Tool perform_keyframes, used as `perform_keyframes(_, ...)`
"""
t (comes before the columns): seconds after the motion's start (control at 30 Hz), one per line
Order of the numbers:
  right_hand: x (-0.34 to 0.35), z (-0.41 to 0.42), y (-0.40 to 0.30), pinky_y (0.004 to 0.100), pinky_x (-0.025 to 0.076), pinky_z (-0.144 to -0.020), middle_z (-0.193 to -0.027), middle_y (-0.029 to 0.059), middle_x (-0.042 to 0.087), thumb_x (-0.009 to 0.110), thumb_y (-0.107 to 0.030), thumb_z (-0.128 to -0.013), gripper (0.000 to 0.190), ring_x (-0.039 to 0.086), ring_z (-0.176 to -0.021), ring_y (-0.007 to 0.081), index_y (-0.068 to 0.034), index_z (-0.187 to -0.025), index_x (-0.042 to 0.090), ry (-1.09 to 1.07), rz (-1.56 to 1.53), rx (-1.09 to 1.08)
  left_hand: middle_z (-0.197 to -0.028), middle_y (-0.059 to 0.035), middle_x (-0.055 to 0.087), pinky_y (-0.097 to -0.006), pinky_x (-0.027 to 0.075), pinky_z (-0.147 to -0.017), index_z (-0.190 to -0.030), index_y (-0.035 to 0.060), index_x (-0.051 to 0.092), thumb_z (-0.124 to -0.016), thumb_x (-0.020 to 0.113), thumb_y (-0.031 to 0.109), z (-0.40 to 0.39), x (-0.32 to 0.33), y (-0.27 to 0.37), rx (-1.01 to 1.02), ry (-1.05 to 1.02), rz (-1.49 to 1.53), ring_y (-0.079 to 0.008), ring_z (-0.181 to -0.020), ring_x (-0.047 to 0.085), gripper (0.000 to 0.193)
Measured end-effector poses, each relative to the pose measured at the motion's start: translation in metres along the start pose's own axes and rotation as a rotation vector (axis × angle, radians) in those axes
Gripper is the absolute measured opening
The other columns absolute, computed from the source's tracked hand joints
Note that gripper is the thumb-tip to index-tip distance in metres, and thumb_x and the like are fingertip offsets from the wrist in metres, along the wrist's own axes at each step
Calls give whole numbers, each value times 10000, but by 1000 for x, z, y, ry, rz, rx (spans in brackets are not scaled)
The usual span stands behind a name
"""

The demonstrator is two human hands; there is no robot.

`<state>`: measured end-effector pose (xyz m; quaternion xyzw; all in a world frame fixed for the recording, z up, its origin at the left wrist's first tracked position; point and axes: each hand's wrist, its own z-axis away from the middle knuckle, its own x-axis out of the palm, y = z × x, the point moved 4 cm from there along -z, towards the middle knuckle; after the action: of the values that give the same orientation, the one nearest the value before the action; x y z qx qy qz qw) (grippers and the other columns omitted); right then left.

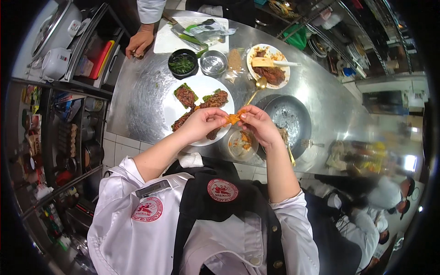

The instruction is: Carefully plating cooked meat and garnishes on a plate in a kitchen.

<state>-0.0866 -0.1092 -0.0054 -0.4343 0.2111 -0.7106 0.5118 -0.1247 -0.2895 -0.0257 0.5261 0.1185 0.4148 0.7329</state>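
Between the fingertips of my left hand (206,123) and my right hand (259,125) is a small orange piece of food (233,119), pinched from both sides. Just below it stands a clear round plastic tub (232,153) with more orange pieces inside. Left of that, partly under my left hand, lies a white plate (170,99) bearing several dark glazed meat pieces (185,95) with sesame seeds and green edges. A gold spoon (261,83) slants above my right hand. The dark round pan (302,117) is beside and partly behind my right hand.
Toward the back are a black bowl of green strips (182,64), a metal bowl (213,63), a bag of brown grains (234,61), a plate of saucy meat (283,74) and a white cutting board (161,41). A co-worker's hand (141,42) rests at the table's left edge. A fork (311,143) lies right.
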Motion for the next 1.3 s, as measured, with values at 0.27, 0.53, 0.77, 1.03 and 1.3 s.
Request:
perform_keyframes(0.27, 33, -14, 0, 204, 430, -683, -809, -1, 612, 645, -19, -811, 119, 552, -757, 71, -28, -929, 644, 121, 452, -354, -871, -15, 662, -197, 463, -742, -1065, 9, 631, -891, 615, 131, 8, -24, 2, 70, 174, 117, -56, -791, 592, 213)
perform_keyframes(0.53, 86, 4, -17, 340, 473, -768, -860, 64, 649, 687, -11, -717, 214, 585, -846, 253, -92, -915, 687, 121, 1102, -967, -751, 57, 566, -174, 365, -516, -1099, 35, 633, -909, 606, 191, 30, -26, -1, -105, 214, 363, -17, -595, 454, 247)
perform_keyframes(0.77, 66, -7, 0, 205, 405, -692, -829, -18, 604, 707, -109, -794, 267, 491, -754, 39, 0, -1032, 653, 73, 425, -266, -807, 41, 641, -163, 377, -594, -1205, 64, 548, -898, 614, 153, 45, -21, 7, 117, 228, 213, -22, -615, 469, 326)
perform_keyframes(1.03, 58, -17, 4, 194, 416, -647, -747, 4, 617, 723, -110, -778, 171, 527, -674, 61, 0, -899, 672, -21, 403, -71, -726, 64, 606, -166, 364, -591, -1140, 69, 574, -883, 644, 225, 44, -22, -4, -9, 143, 146, -20, -604, 448, 308)
perform_keyframes(1.3, 84, -2, -10, 286, 440, -618, -786, 17, 654, 715, -90, -743, 172, 589, -696, 149, -84, -912, 686, 116, 1095, -689, -747, 57, 582, -154, 338, -527, -1060, 64, 609, -875, 656, 218, 38, -27, -19, -90, 111, 265, -23, -586, 444, 245)
